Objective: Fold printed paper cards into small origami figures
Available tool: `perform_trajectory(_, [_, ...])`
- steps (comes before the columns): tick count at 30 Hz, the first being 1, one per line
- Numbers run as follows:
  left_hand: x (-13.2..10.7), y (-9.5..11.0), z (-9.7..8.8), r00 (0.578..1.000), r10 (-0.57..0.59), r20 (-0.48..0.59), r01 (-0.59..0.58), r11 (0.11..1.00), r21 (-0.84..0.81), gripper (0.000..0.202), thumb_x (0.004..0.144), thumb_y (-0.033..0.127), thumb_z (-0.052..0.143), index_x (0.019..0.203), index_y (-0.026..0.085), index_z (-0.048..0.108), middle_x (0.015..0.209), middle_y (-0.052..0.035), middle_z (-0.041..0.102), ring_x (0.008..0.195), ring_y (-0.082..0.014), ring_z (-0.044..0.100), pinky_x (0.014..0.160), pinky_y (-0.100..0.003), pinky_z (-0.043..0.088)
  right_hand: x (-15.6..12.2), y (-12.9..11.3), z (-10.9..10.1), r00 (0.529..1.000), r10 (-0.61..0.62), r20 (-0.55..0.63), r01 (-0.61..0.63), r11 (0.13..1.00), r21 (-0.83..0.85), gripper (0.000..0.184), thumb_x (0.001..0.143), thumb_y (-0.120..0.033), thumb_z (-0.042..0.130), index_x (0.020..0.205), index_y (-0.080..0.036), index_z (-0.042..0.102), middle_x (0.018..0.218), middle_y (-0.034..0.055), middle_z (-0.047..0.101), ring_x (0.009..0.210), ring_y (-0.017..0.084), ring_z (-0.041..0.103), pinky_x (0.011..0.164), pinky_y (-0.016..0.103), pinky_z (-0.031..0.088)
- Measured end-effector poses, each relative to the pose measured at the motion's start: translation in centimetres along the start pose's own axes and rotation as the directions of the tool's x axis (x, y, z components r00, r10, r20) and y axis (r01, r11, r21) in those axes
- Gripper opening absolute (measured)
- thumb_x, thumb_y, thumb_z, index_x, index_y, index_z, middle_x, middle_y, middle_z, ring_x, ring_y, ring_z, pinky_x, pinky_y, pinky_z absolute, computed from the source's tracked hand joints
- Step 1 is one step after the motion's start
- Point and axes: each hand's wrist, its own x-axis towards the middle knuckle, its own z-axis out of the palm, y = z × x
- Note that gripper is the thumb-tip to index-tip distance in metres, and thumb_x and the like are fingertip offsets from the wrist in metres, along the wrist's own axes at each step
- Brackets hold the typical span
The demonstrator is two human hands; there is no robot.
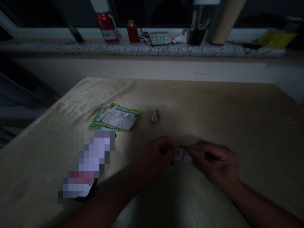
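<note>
My left hand (pixel 158 155) and my right hand (pixel 217 161) are close together over the table, both with fingers pinched. Between them is a small folded piece of printed paper (pixel 180 154), white with orange print and a dark upper edge. The right thumb and fingertips grip its right end. The left fingers close on its left end, partly hidden by the hand. Beyond the hands a small, pointed folded paper piece (pixel 155 117) rests on the table. A fanned stack of green and white printed leaflets (pixel 120 117) lies to the left of it.
A blurred-out phone-like object (pixel 90 161) lies left of my left forearm on the beige table (pixel 237 107). Along the granite sill (pixel 78 49) stand a red and white can (pixel 108 28), a small red bottle (pixel 133 31), crumpled packaging (pixel 158 38) and a dark cup (pixel 200 23).
</note>
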Motion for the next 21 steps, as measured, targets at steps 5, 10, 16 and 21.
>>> perform_trajectory(5, [-0.06,0.02,0.68,0.996,-0.019,0.092,0.029,0.993,-0.118,0.007,0.085,0.023,0.053,0.085,0.017,0.056,0.064,0.0029,0.060,0.053,-0.0104,0.054,0.049,-0.021,0.042,0.01,-0.08,-0.19,0.998,0.056,-0.036,-0.055,0.998,0.021,0.010,0.080,-0.012,0.076,0.077,-0.022,0.075,0.065,-0.0022,0.072,0.052,0.010,0.062,0.046,0.019,0.047])
perform_trajectory(10, [-0.22,-0.36,0.65,0.997,0.045,0.055,-0.047,0.998,0.044,0.019,0.087,0.020,0.049,0.072,0.015,0.060,0.059,0.0042,0.051,0.052,-0.0077,0.044,0.047,-0.019,0.032,0.10,-0.36,0.16,0.998,0.040,-0.050,-0.039,0.999,0.035,0.011,0.079,-0.011,0.076,0.076,-0.022,0.076,0.063,-0.0032,0.071,0.050,0.008,0.061,0.043,0.017,0.044])
perform_trajectory(16, [-0.21,-0.43,0.76,0.998,0.016,0.067,-0.011,0.998,-0.063,0.017,0.088,0.028,0.058,0.078,0.015,0.062,0.061,0.0043,0.053,0.052,-0.0080,0.047,0.049,-0.020,0.036,-0.03,-0.45,0.33,0.995,0.060,-0.077,-0.059,0.998,0.026,0.010,0.080,-0.013,0.075,0.077,-0.022,0.076,0.066,-0.0021,0.074,0.053,0.009,0.065,0.047,0.018,0.049])
perform_trajectory(21, [0.02,-0.62,1.14,0.991,-0.031,0.131,0.054,0.982,-0.180,0.027,0.083,0.039,0.070,0.077,0.013,0.066,0.060,0.0013,0.061,0.050,-0.0086,0.052,0.049,-0.020,0.040,-0.16,-0.24,0.76,0.996,0.050,-0.069,-0.047,0.998,0.050,0.009,0.079,-0.013,0.077,0.078,-0.022,0.077,0.065,-0.0018,0.073,0.053,0.010,0.065,0.046,0.019,0.049])
